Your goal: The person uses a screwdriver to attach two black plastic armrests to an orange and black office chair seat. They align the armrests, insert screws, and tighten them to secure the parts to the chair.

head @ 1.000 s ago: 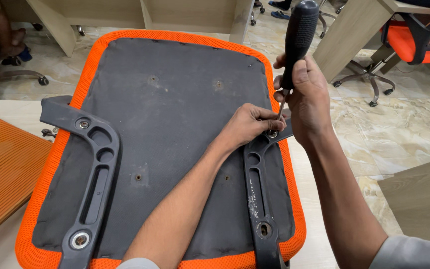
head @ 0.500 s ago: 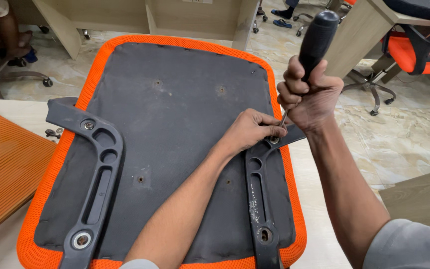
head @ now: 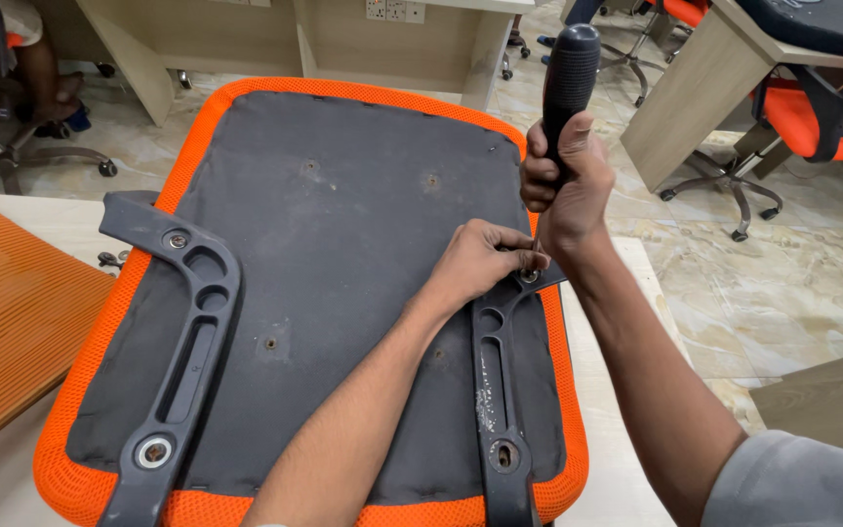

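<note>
Driving a screw with the right hand (head: 566, 185) clamped around the black-handled screwdriver (head: 568, 83), keeping it upright and pressed down, while steadying its tip with left hand (head: 480, 262) fingertips pinched together at the right black plastic armrest bracket (head: 496, 390) atop the upturned orange-edged grey seat base (head: 343, 244).

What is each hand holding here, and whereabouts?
The right hand grips a screwdriver by its black handle; the left hand pinches its tip at the bracket.
</note>
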